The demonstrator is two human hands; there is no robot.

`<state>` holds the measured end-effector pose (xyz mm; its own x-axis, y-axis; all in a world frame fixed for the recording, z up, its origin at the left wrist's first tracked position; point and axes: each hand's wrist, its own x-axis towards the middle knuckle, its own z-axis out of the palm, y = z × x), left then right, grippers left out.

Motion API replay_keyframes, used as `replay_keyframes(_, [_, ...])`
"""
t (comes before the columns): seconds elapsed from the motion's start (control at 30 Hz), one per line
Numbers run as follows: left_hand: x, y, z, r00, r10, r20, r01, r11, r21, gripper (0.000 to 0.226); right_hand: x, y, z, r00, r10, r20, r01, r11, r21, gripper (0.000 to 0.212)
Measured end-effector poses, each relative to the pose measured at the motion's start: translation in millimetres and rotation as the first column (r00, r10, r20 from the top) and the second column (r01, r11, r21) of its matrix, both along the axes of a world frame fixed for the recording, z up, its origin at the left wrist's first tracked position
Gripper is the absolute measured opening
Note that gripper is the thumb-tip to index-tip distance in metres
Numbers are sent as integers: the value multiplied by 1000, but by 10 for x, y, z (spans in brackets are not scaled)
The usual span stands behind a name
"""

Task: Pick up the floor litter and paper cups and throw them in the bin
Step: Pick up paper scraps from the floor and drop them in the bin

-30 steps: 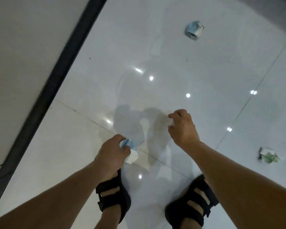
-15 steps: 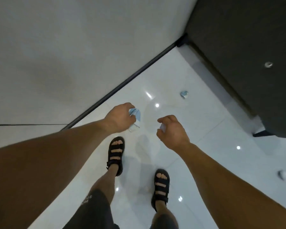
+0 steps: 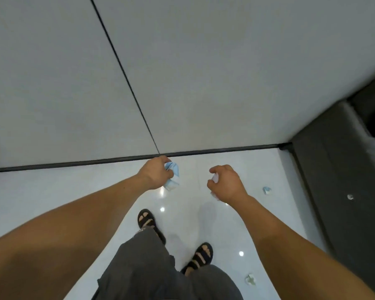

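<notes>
Above floor [image 3: 41, 187]: blue paper [image 3: 172, 176] inside curled left hand [image 3: 155, 174], white scrap [image 3: 214, 177] inside curled right hand [image 3: 228, 184].

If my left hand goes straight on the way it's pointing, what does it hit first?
Probably the grey wall, near its black skirting strip. The left hand, gripping crumpled blue paper, has nothing between; depth is unclear.
</notes>
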<state>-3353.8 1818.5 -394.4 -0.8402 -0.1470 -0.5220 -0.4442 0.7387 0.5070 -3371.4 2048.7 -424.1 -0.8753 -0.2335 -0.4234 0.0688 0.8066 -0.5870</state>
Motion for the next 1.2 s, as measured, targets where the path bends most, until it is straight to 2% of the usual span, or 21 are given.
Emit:
replay_keyframes(0.2, [924,-1029,500,960,266,-86,-266,964,21,38,421,-969,538,975,218,-38,-217,976,38,41])
replay_keyframes(0.33, [1569,-1813,678,905,394,-160,-393,919,39,34,796,-1947,796,921,381,-79,-379,925,33,40])
replay_keyframes(0.43, [2226,-2468,766,849,503,-161,-502,863,51,32,1186,-2863,1001,836,529,-146,-523,848,85,42])
replay_keyframes(0.57, [3144,-3302,837,759,632,-158,-636,771,29,27,1801,-4092,1259,714,670,-202,-676,735,51,42])
replay_keyframes(0.77, [4094,-4212,934,628,760,-166,-772,636,-6,30,2520,-5407,1418,521,830,-201,-831,546,103,40])
replay_keyframes(1.0, [4594,-5153,894,507,849,-149,-860,509,-26,31,2859,-6581,1349,333,921,-202,-925,360,118,42])
replay_keyframes(1.2, [4644,-6162,988,429,889,-162,-903,419,-94,33,2755,-7841,1270,232,946,-225,-962,258,93,42])
